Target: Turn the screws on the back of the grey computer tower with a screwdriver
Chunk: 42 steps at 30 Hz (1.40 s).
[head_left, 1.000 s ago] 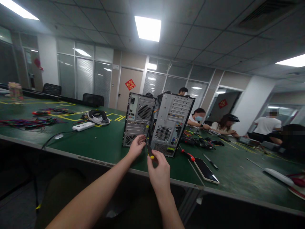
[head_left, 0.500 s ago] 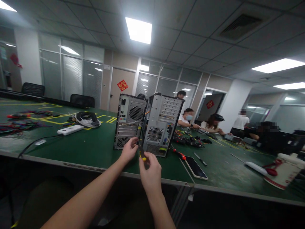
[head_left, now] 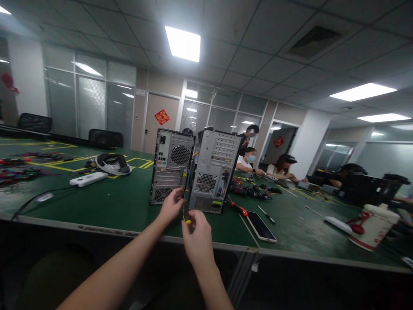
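Two grey computer tower cases stand upright on the green table, rear panels toward me: the left case and the right case. My right hand is closed round a yellow-and-black screwdriver whose shaft points up into the gap between the cases. My left hand has its fingers pinched at the screwdriver's shaft, close to the lower rear corner of the left case.
A phone and a red-handled tool lie right of the cases. A white power strip and coiled cable lie to the left. A white cup stands far right. Several people sit at the far end.
The view has swung right and the cases now sit further left in the picture. Both hands stay together on the screwdriver between the cases.
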Each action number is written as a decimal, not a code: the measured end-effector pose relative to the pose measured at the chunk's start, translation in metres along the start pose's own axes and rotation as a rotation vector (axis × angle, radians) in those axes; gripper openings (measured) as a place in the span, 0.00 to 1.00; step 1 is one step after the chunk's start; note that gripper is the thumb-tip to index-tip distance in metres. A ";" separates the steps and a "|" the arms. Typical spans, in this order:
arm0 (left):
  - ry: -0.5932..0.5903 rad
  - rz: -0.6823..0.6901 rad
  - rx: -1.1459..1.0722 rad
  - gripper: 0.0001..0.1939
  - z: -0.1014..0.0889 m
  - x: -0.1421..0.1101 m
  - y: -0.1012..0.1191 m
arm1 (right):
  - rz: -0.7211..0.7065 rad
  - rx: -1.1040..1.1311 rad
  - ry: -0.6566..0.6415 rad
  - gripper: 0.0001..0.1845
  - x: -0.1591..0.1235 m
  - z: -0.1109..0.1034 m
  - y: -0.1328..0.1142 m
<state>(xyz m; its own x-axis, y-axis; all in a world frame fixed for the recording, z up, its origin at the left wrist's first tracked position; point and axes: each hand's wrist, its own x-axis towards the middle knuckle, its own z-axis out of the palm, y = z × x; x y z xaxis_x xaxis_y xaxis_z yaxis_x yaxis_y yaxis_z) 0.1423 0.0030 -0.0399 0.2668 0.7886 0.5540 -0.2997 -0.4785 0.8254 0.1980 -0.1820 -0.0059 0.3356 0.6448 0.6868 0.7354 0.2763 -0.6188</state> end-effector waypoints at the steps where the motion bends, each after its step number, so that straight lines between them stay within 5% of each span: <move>1: -0.001 0.000 -0.001 0.23 0.000 0.000 0.000 | 0.013 0.000 -0.011 0.11 0.000 0.001 0.000; 7: 0.009 0.000 -0.008 0.24 0.000 0.001 -0.004 | 0.084 0.029 -0.015 0.06 -0.002 0.006 0.002; 14: 0.010 0.024 0.015 0.22 -0.001 0.000 -0.001 | -0.034 0.015 -0.031 0.17 -0.001 -0.001 -0.004; 21: 0.102 -0.013 0.158 0.14 -0.001 -0.003 0.006 | 0.015 0.046 0.037 0.11 0.001 0.000 -0.002; 33: 0.072 -0.006 0.111 0.14 -0.001 -0.002 0.010 | 0.117 0.081 -0.106 0.10 0.000 0.007 0.004; 42: 0.050 -0.006 0.148 0.11 0.000 0.000 0.007 | -0.045 -0.008 -0.050 0.13 0.003 0.005 0.005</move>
<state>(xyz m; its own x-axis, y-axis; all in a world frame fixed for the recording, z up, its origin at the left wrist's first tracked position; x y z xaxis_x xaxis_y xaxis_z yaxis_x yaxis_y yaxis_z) 0.1402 0.0001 -0.0341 0.2210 0.8083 0.5457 -0.1585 -0.5223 0.8379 0.2000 -0.1754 -0.0091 0.2730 0.6666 0.6936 0.7537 0.2999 -0.5848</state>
